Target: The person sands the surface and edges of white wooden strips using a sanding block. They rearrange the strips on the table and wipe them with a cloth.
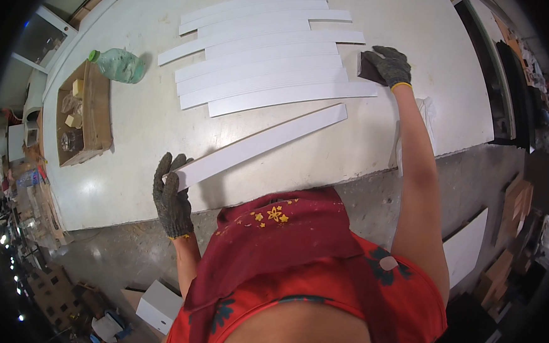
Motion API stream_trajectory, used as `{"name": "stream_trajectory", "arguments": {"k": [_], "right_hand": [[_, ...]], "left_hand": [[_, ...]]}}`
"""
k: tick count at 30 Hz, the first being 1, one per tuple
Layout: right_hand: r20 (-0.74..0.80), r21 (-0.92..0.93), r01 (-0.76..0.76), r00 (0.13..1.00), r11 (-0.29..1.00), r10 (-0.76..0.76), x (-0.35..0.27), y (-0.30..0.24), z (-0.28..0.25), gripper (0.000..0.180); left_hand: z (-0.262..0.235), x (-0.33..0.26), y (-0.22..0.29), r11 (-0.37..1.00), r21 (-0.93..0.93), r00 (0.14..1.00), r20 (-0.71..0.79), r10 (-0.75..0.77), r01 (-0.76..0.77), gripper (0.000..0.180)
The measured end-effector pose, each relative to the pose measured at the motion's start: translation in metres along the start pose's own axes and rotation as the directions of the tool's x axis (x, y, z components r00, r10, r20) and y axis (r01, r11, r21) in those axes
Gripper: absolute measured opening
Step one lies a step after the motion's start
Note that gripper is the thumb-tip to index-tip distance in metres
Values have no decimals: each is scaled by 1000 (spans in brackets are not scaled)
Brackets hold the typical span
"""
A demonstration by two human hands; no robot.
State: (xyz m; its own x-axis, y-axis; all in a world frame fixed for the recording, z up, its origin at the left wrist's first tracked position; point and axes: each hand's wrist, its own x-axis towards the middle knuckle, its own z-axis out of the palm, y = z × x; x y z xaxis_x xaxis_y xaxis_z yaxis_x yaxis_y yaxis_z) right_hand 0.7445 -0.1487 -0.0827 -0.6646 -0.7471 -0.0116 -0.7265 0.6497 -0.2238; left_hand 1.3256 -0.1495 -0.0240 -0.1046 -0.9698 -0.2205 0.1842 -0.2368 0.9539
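Both my hands wear dark grey knit work gloves. With its fingers closed round the near left end, my left hand [173,193] holds a long white strip [263,142], which slants up to the right above the table's near edge. At the right, my right hand [389,66] grips a dark, flat-sided block [369,70] resting on the table; its exact kind does not show. Just left of that hand lie several white strips [262,61], side by side in a staggered row.
The white table [145,126] has a cardboard box [99,113] of small pieces at its left. Against the box leans a green-tinted plastic bottle [120,65] with a green cap. A white cloth [426,124] lies by the right edge. White boards [466,246] stand on the floor.
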Motion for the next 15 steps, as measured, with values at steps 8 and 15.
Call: {"name": "stream_trajectory", "arguments": {"k": [8, 15], "right_hand": [[120, -408, 24, 992, 913, 27, 38, -52, 24, 44], [-116, 794, 54, 991, 605, 63, -5, 69, -97, 33]], "left_hand": [[-13, 5, 0, 999, -41, 1000, 17, 22, -21, 57], [-19, 6, 2, 1000, -28, 998, -66, 9, -11, 55]]}}
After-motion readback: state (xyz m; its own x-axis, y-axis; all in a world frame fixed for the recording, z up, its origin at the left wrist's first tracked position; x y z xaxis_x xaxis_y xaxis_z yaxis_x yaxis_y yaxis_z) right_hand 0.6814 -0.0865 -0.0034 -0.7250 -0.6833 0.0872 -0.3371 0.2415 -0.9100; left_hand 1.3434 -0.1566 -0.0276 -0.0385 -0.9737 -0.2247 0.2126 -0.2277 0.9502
